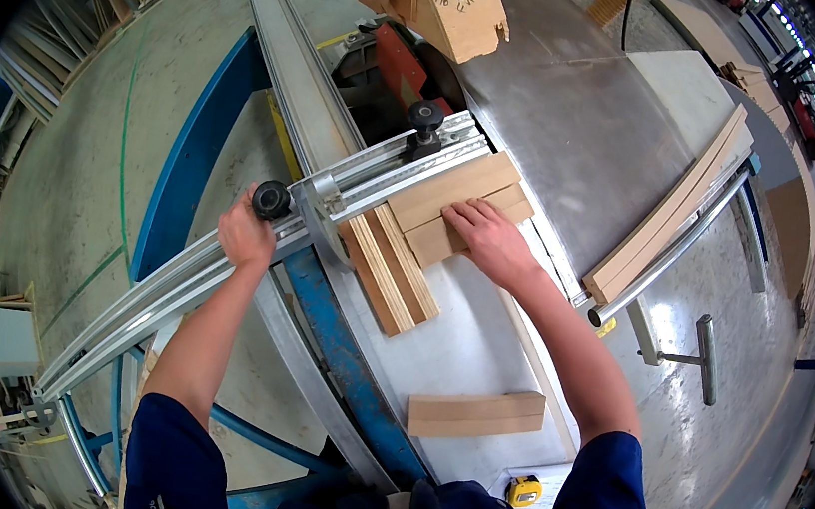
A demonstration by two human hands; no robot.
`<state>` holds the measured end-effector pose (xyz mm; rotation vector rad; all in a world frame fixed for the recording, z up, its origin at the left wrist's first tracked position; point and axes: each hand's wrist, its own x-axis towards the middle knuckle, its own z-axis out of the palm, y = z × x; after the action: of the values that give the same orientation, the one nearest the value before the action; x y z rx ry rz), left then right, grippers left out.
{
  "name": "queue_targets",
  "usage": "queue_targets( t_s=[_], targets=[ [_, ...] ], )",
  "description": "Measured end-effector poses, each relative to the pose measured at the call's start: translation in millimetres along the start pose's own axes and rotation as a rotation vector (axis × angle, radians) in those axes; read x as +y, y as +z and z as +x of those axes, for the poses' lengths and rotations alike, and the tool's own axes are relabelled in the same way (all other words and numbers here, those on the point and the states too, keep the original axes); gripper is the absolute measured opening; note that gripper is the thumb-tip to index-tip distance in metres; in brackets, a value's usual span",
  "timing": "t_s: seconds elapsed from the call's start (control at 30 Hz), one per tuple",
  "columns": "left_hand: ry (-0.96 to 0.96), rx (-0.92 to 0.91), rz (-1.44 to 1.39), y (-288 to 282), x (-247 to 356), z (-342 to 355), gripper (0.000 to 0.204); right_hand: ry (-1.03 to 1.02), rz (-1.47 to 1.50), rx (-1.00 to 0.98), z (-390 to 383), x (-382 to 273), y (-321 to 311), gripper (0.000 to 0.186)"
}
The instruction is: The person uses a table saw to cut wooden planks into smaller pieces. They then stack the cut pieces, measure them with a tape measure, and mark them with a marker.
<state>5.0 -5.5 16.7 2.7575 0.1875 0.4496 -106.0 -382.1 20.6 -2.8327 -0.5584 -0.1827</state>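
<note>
Boards (455, 191) of pale wood lie side by side at the centre of the frame, along a silver metal rail (404, 176). The right hand (492, 239) rests on top of them, palm down, fingers stretched out and close together. Left of centre, the left hand (246, 234) curls its fingers against a black knob (272, 201). A layered wood block (391, 271) sits just below the boards. Near the bottom lie two short wood pieces (477, 414) and a yellow tape measure (523, 490) on paper (550, 487).
</note>
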Motion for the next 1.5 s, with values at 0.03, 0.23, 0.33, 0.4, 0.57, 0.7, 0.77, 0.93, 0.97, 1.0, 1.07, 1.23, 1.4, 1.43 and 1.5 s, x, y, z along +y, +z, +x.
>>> queue_targets(
  t_s=[0.03, 0.23, 0.33, 0.4, 0.57, 0.7, 0.77, 0.93, 0.97, 1.0, 1.07, 1.23, 1.4, 1.43, 1.5],
  targets=[
    [0.003, -0.002, 0.008, -1, 0, 0, 0.033, -0.014, -0.001, -0.006, -1, 1, -1, 0.057],
    [0.031, 0.011, 0.045, 0, -1, -2, 0.037, 0.023, 0.034, -0.032, -31, -6, -33, 0.055],
    [0.054, 0.005, 0.018, 1, -1, -4, 0.038, 0.163, 0.080, 0.011, -61, -20, -58, 0.056],
    [0.059, 0.005, 0.038, 3, -8, -2, 0.039, 0.299, 0.108, 0.052, -78, -35, -72, 0.058],
    [0.081, -0.007, 0.002, -6, 1, -4, 0.034, 0.727, 0.533, 0.279, -120, -69, -85, 0.061],
    [0.082, 0.003, 0.019, -7, 5, -6, 0.021, 1.084, 1.513, 0.725, -142, -89, -66, 0.059],
    [0.080, 0.010, 0.011, -8, 7, -5, 0.018, 1.143, 1.997, 0.777, -150, -94, -58, 0.064],
    [0.096, 0.039, 0.010, -12, 8, -6, 0.015, 1.204, 2.265, 0.827, -155, -94, -54, 0.067],
    [0.102, 0.044, 0.027, -11, 7, -5, 0.015, 1.192, 2.238, 0.812, -157, -87, -56, 0.067],
    [0.075, 0.038, 0.013, -10, 7, -2, 0.015, 1.178, 2.212, 0.794, -159, -77, -59, 0.066],
    [0.028, 0.049, -0.048, -11, 16, -2, 0.018, 1.200, 1.994, 0.688, -168, -37, -65, 0.063],
    [0.001, 0.072, -0.068, -8, 14, -1, 0.023, 1.408, 1.396, 0.426, -134, 47, -108, 0.057],
    [0.052, 0.061, -0.024, -3, -1, -3, 0.010, 1.152, 0.585, 0.274, -68, 156, -79, 0.071],
    [0.071, 0.067, -0.029, -1, -4, -7, 0.012, 1.105, 0.455, 0.249, -44, 187, -71, 0.070],
    [0.124, 0.092, -0.053, 5, -5, -5, 0.023, 1.043, 0.226, 0.221, 11, 251, -63, 0.067]
  ],
)
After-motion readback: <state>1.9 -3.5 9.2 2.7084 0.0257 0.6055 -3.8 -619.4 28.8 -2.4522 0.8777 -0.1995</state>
